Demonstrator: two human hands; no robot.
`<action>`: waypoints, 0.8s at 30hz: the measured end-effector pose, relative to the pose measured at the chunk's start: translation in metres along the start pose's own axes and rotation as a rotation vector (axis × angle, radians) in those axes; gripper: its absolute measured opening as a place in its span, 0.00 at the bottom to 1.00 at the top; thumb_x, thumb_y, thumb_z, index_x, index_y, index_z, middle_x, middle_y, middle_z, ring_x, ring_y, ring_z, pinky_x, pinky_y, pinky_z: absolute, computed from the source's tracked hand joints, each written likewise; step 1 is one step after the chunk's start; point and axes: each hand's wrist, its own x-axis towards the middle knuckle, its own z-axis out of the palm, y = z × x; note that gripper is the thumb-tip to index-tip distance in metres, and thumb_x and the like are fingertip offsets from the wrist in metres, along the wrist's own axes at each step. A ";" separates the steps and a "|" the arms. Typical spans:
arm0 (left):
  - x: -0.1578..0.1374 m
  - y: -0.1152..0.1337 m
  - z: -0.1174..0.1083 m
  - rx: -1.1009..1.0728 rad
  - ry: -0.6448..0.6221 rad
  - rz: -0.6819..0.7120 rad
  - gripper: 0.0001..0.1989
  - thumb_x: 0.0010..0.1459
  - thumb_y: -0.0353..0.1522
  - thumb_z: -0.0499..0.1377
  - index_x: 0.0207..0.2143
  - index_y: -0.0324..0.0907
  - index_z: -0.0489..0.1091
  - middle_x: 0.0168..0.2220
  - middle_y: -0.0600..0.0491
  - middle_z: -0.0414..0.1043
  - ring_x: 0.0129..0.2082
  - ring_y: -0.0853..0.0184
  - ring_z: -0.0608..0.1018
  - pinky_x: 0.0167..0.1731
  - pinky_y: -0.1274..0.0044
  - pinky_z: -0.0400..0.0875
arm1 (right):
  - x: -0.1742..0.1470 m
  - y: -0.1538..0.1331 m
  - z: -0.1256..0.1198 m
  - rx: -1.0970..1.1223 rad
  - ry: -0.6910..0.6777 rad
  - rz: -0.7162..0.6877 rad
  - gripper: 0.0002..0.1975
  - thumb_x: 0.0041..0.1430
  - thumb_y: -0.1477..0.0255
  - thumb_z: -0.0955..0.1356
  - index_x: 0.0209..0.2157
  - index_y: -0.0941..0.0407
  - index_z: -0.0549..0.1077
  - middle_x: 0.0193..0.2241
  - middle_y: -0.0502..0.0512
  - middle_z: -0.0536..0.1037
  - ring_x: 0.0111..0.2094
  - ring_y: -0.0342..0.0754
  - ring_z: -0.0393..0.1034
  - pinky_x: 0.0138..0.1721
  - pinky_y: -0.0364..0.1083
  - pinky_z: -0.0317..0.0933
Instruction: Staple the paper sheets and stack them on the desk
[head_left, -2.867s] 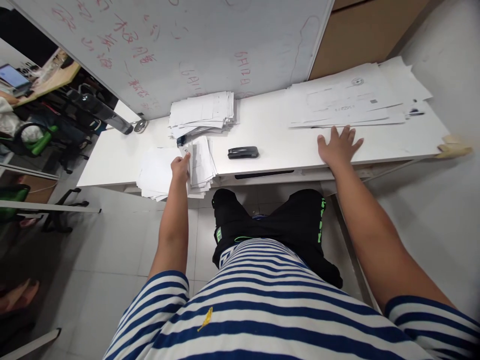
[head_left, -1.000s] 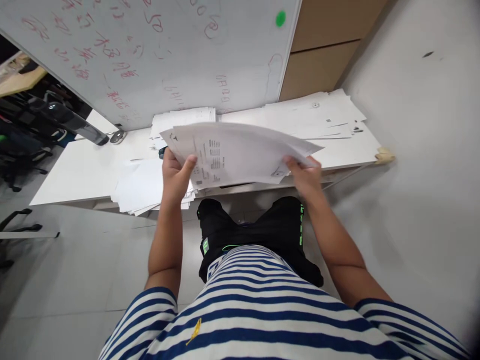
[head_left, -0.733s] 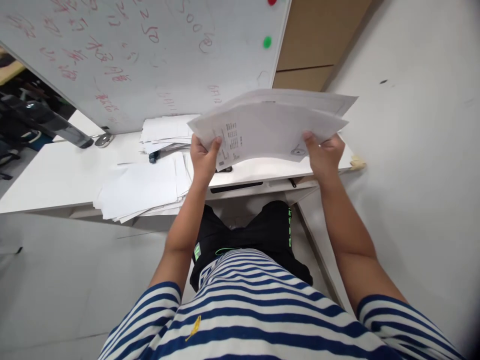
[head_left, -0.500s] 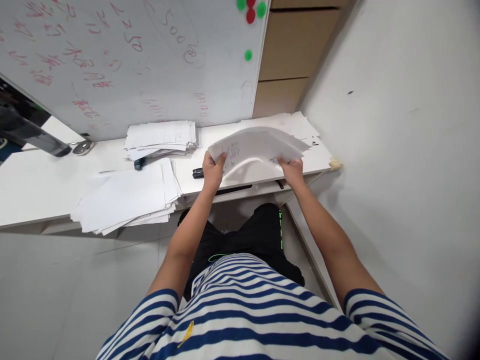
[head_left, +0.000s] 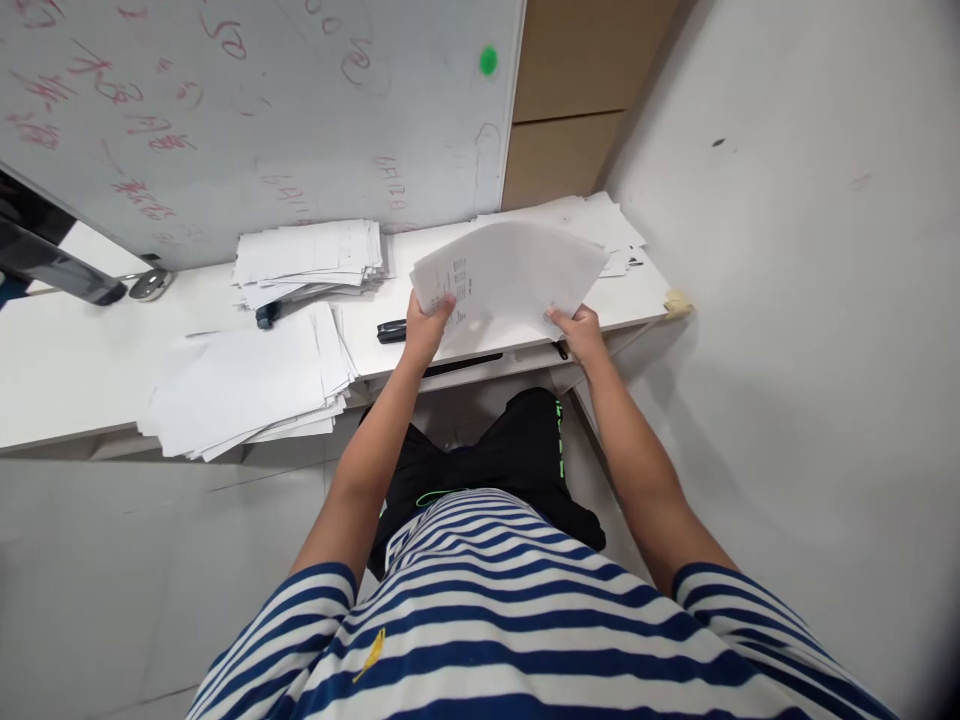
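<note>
Held up above the desk is a white sheaf of paper (head_left: 517,270) with small print along its left side. I cannot tell how many sheets it has. My left hand (head_left: 427,325) is closed on its lower left corner, thumb on the near face. At the lower right corner, my right hand (head_left: 579,330) pinches it between thumb and fingers. The sheaf bows upward along its far edge. A black stapler-like object (head_left: 391,331) lies on the desk just left of my left hand. Behind the sheaf, more loose papers (head_left: 600,215) lie partly hidden.
A large paper stack (head_left: 247,385) overhangs the front edge of the white desk (head_left: 67,370). Farther back is a smaller stack (head_left: 311,255), with a dark blue object (head_left: 267,315) before it. A computer mouse (head_left: 151,284) sits at left. A whiteboard (head_left: 315,110) and a wall (head_left: 810,300) bound the desk.
The sheaf has flattened out from a strong curve, and its face has turned more toward me. Both hands keep their grip. The view has tilted down slightly.
</note>
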 end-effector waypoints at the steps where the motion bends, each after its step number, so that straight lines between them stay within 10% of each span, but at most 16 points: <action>1: 0.000 -0.001 0.000 -0.013 -0.018 -0.014 0.33 0.52 0.50 0.69 0.54 0.41 0.71 0.57 0.40 0.76 0.57 0.54 0.78 0.56 0.63 0.74 | -0.002 0.004 0.000 0.013 0.006 0.028 0.26 0.45 0.54 0.77 0.39 0.59 0.80 0.41 0.60 0.84 0.48 0.55 0.78 0.55 0.55 0.68; 15: 0.003 0.013 -0.026 0.194 -0.227 -0.144 0.31 0.53 0.46 0.70 0.56 0.43 0.71 0.53 0.41 0.78 0.51 0.51 0.80 0.50 0.60 0.77 | -0.061 -0.013 -0.045 -0.255 0.114 0.100 0.20 0.50 0.54 0.77 0.35 0.58 0.83 0.38 0.59 0.85 0.46 0.61 0.80 0.52 0.56 0.72; 24: 0.002 -0.009 -0.092 1.016 -0.181 0.094 0.24 0.55 0.44 0.68 0.52 0.47 0.71 0.52 0.41 0.71 0.57 0.44 0.69 0.55 0.56 0.65 | -0.122 0.004 -0.084 0.088 -0.009 0.553 0.20 0.37 0.63 0.84 0.34 0.56 0.84 0.38 0.59 0.86 0.39 0.59 0.83 0.44 0.53 0.80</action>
